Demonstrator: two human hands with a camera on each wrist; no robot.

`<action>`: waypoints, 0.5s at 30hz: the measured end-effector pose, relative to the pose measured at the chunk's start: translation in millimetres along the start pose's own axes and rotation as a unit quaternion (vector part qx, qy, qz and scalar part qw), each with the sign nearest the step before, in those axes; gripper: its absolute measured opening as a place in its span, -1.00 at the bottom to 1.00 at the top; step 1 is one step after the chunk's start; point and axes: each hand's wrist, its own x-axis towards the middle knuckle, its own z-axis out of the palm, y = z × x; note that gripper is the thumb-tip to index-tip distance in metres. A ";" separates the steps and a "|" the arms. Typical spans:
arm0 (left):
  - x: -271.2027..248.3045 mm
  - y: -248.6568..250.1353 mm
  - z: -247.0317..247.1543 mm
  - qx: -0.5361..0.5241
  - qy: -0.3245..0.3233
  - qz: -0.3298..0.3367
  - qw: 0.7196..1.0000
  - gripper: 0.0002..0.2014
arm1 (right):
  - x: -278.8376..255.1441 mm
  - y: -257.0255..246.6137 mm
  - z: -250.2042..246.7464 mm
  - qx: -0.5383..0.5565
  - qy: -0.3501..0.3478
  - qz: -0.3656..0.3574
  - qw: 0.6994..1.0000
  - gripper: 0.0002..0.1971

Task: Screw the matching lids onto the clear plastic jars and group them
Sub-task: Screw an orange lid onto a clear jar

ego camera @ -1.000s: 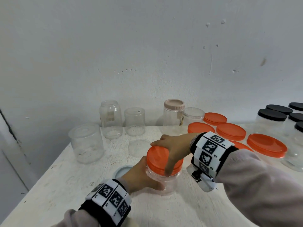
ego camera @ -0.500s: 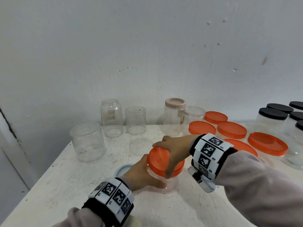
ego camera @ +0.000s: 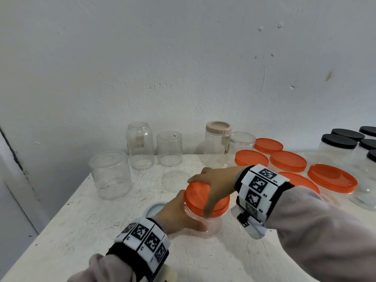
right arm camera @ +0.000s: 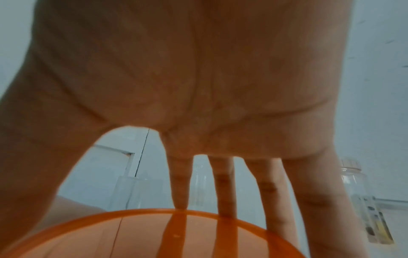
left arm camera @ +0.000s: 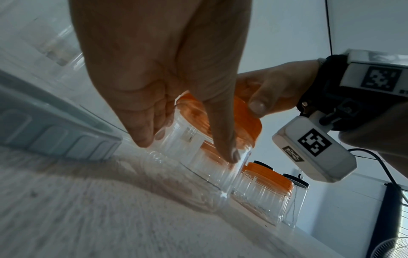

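Observation:
A clear plastic jar [ego camera: 211, 224] [left arm camera: 198, 165] stands near the front of the white table, with an orange lid [ego camera: 198, 195] [left arm camera: 247, 122] [right arm camera: 143, 233] on its mouth. My right hand [ego camera: 211, 180] [left arm camera: 269, 87] [right arm camera: 198, 104] arches over the lid from above; its thumb and fingers curl down round the rim. My left hand [ego camera: 177, 216] [left arm camera: 176, 87] wraps the jar's body from the left, below the lid.
Open clear jars [ego camera: 110, 176] stand at the back left, a beige-lidded jar [ego camera: 217, 143] behind. A clear lid [ego camera: 176, 180] and a pale lid [ego camera: 154, 208] lie near my hands. Orange-lidded jars [ego camera: 331, 178] and black-lidded jars [ego camera: 337, 145] group on the right.
My right hand has turned slightly on the orange lid, and the view has shifted a little. The left hand keeps its hold on the jar.

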 end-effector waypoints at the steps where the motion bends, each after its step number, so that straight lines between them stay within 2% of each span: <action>1: 0.2 0.1 0.1 0.002 0.000 0.000 1.000 0.04 | 0.3 -0.3 0.9 0.001 0.005 0.006 1.000 0.02; 6: 0.7 -1.0 0.2 -0.003 -0.003 -0.003 1.000 0.03 | -0.5 -2.1 6.0 0.006 0.027 0.047 0.999 0.09; 9: 1.8 -1.9 0.6 -0.003 -0.001 -0.005 1.000 0.06 | -2.0 -0.5 2.5 -0.002 0.009 0.035 0.999 0.13; 15: 2.7 -3.3 0.7 0.013 0.002 0.000 1.000 0.07 | -0.4 -0.3 -0.5 -0.011 -0.002 -0.003 1.000 -0.02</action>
